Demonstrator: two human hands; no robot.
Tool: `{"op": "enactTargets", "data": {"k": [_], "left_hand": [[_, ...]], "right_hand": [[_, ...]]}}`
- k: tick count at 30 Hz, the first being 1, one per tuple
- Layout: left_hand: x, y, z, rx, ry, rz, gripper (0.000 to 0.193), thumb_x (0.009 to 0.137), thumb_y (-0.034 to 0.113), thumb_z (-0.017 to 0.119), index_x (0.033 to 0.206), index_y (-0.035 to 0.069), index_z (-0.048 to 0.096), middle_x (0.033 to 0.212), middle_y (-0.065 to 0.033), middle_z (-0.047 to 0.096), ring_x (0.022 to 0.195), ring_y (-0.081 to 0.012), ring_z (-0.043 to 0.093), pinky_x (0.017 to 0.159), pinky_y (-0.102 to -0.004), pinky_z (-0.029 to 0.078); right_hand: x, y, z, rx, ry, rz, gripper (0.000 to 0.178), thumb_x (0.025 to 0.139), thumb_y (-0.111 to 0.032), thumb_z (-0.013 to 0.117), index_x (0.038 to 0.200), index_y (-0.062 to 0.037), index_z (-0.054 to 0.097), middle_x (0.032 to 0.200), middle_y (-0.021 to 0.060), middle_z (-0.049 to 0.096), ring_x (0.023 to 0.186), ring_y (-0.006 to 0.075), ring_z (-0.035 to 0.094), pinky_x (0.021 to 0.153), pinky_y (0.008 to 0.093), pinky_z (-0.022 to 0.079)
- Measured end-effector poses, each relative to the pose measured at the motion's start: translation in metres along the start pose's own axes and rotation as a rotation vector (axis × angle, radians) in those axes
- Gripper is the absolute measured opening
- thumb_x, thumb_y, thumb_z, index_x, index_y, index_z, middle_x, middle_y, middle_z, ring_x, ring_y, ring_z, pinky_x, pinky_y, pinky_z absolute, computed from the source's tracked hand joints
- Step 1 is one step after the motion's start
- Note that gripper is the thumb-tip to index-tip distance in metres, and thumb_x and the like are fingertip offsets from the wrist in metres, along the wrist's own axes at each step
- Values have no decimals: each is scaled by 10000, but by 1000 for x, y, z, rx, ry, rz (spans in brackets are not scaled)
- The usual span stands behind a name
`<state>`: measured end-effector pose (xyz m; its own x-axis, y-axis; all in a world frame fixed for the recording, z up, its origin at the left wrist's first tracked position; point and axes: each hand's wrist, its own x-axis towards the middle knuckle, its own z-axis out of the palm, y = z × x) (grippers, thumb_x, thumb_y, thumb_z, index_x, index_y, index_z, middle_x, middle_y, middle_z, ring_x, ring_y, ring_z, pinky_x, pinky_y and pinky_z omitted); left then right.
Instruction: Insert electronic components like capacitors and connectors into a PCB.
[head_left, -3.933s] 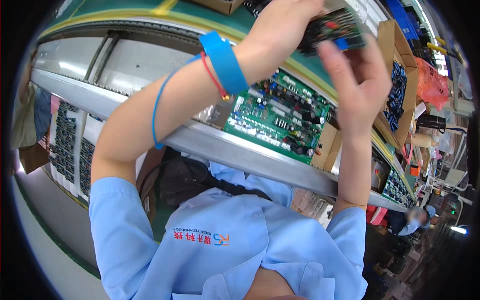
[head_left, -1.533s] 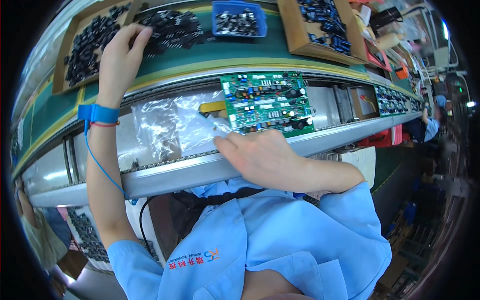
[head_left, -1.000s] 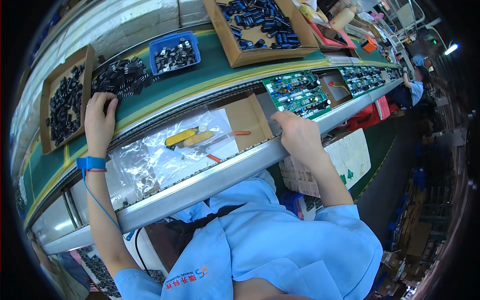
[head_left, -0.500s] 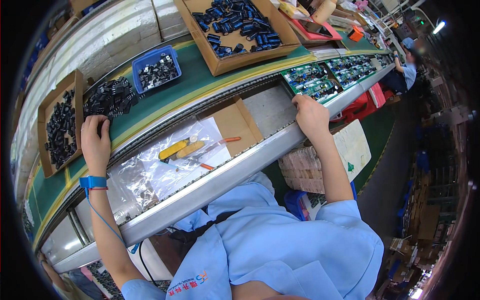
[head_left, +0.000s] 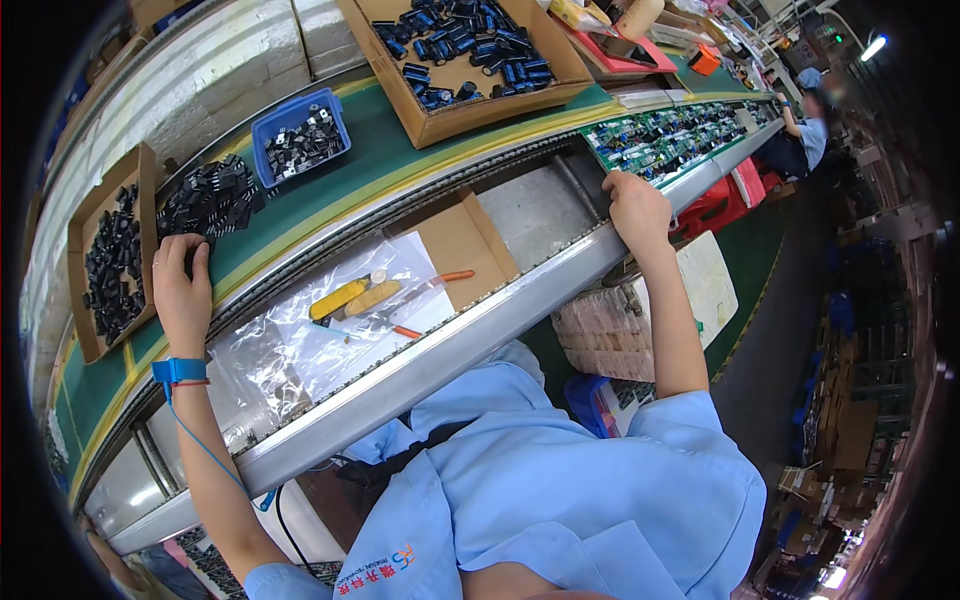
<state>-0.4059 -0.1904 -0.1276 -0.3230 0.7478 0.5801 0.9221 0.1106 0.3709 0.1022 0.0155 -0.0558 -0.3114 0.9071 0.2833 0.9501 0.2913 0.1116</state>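
Note:
My left hand, with a blue wrist strap and its cord, rests at the near edge of a pile of loose black three-legged components. Its fingers bend downward with the thumb apart; the fingertips are partly hidden, and I see nothing held. My right hand is curled at the near left corner of a green circuit board, fingers closed against its edge. That board is the nearest in a row of populated boards on the conveyor rails.
Beyond the rails stand a cardboard tray of black parts, a blue bin of components and a box of blue-black capacitors. Between the rails lie yellow-handled tools, orange-handled pliers and plastic film. Another person works farther along.
My right hand has moved away to the right along the rail, and the row of circuit boards has shifted the same way. My left hand stays by the component pile.

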Motion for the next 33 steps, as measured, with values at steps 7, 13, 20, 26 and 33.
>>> {"op": "enactTargets", "data": {"k": [7, 13, 20, 26, 33], "left_hand": [[0, 7, 16, -19, 5, -4, 82, 894, 88, 622, 928, 14, 609, 920, -111, 606, 900, -307, 577, 798, -379, 453], [2, 9, 26, -17, -6, 2, 79, 892, 80, 620, 934, 14, 611, 926, -108, 610, 908, -305, 579, 800, -374, 453], [2, 15, 33, -8, 5, 5, 77, 886, 71, 622, 929, 9, 609, 923, -108, 608, 901, -309, 574, 796, -383, 449], [0, 14, 38, -2, 27, 18, 75, 882, 69, 623, 920, 8, 603, 913, -108, 606, 893, -306, 574, 790, -388, 446], [2, 11, 39, 30, -16, -2, 87, 908, 81, 594, 947, 4, 581, 926, -130, 587, 904, -325, 568, 808, -377, 449]], "right_hand": [[10, 16, 6, -68, 7, -14, 243, 788, -30, 536, 955, -133, 680, 843, 57, 691, 813, 276, 669, 667, 416, 514], [31, 45, 24, -128, -15, 87, 203, 799, -63, 561, 930, -155, 687, 895, 102, 704, 864, 310, 678, 712, 449, 528], [53, 84, 45, -162, -3, 162, 193, 812, -98, 561, 936, -165, 693, 905, 118, 709, 872, 326, 681, 720, 460, 528], [59, 99, 52, -124, -15, 252, 222, 833, -125, 542, 966, -171, 715, 922, 125, 713, 886, 336, 681, 746, 451, 535], [53, 53, 6, 264, 3, 136, 250, 830, -118, 528, 971, -157, 731, 918, 89, 721, 878, 301, 681, 761, 408, 526]]}}
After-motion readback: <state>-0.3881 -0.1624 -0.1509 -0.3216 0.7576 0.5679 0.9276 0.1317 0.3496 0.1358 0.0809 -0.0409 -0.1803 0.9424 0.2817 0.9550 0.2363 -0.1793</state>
